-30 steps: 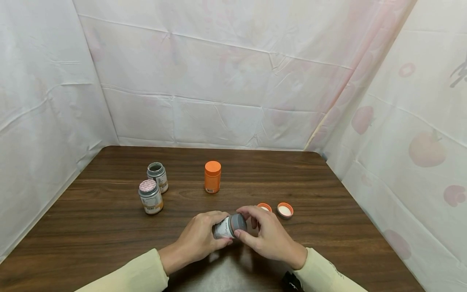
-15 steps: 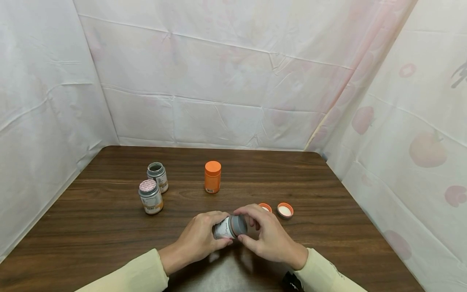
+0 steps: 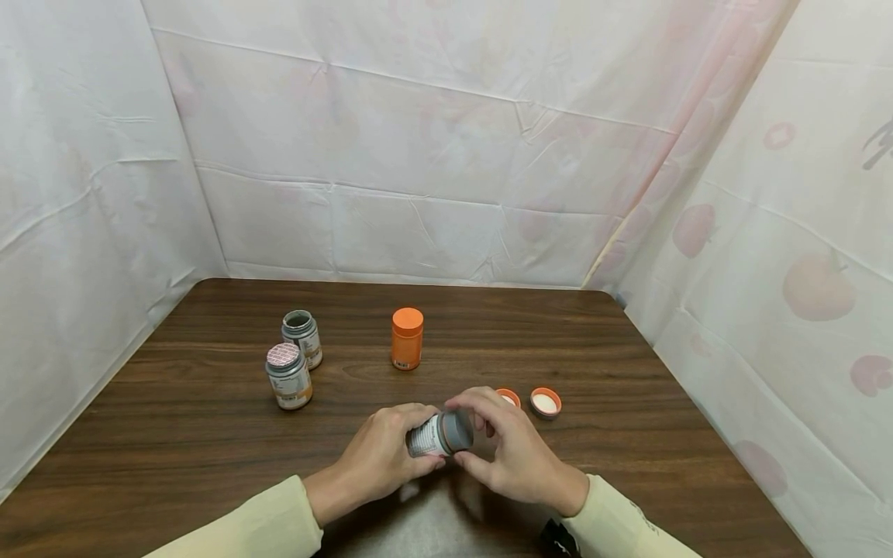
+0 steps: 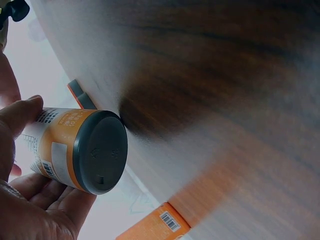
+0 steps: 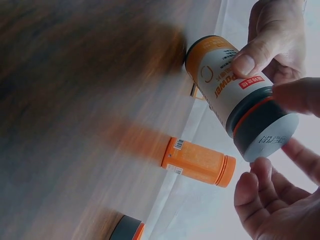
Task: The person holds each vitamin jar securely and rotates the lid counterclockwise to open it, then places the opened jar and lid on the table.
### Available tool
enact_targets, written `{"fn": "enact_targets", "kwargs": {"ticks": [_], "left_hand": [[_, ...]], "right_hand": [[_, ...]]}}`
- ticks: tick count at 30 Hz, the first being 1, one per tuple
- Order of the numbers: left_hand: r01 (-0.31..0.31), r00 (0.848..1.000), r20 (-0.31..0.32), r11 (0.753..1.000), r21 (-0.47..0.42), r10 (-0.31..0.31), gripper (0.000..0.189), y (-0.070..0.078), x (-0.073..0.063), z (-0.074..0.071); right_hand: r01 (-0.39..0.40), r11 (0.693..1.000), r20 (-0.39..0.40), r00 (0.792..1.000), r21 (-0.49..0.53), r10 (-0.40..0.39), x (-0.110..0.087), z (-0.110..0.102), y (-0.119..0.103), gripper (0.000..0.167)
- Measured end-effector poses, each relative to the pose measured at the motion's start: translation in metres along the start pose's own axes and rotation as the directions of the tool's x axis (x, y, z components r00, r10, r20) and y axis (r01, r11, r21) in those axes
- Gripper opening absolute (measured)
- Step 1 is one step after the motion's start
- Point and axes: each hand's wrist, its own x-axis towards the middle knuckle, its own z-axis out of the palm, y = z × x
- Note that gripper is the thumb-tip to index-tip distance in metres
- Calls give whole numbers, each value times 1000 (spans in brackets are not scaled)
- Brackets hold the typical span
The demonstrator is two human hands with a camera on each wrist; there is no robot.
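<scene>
My left hand (image 3: 382, 453) grips a grey supplement bottle (image 3: 425, 438) with a white and orange label, tilted on its side low over the table. Its grey base faces the left wrist camera. A grey screw cap (image 3: 457, 431) with an orange ring sits on the bottle's right end. Around that cap curl the thumb and fingers of my right hand (image 3: 519, 457), fingertips right at its edge. In the right wrist view, the cap's flat top (image 5: 272, 140) carries small dark print.
Two uncapped grey bottles stand at left: the front one (image 3: 289, 380) has a patterned seal, the rear one (image 3: 307, 341) an open mouth. An orange bottle (image 3: 407, 339) stands upright at centre back. Two upturned caps, one (image 3: 507, 395) partly hidden, another (image 3: 546, 402) beside it, lie beyond my right hand.
My right hand's fingers and thumb have shifted slightly around the cap, the index fingertip moving a little left and up. The left hand and bottle stay in place.
</scene>
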Motion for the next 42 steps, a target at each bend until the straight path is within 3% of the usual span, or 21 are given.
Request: {"fn": "enact_targets", "kwargs": {"ticks": [8, 14, 18, 29, 42], "left_hand": [[-8, 1000, -19, 1000, 4, 8, 41, 0, 0, 1], [-1, 1000, -7, 1000, 1, 1, 42, 0, 0, 0], [10, 1000, 2, 1000, 3, -10, 42, 1, 0, 0], [2, 1000, 5, 1000, 2, -2, 41, 1, 0, 0], [8, 1000, 22, 1000, -3, -8, 41, 1, 0, -1]], "right_hand": [[-154, 985, -52, 987, -83, 150, 0, 2, -1, 40], [-277, 957, -25, 961, -84, 276, 0, 2, -2, 35], [-310, 947, -8, 951, -86, 310, 1, 2, -2, 34], [-305, 949, 16, 952, -81, 307, 2, 1, -3, 33], [-176, 982, 15, 984, -72, 178, -1, -1, 0, 45]]}}
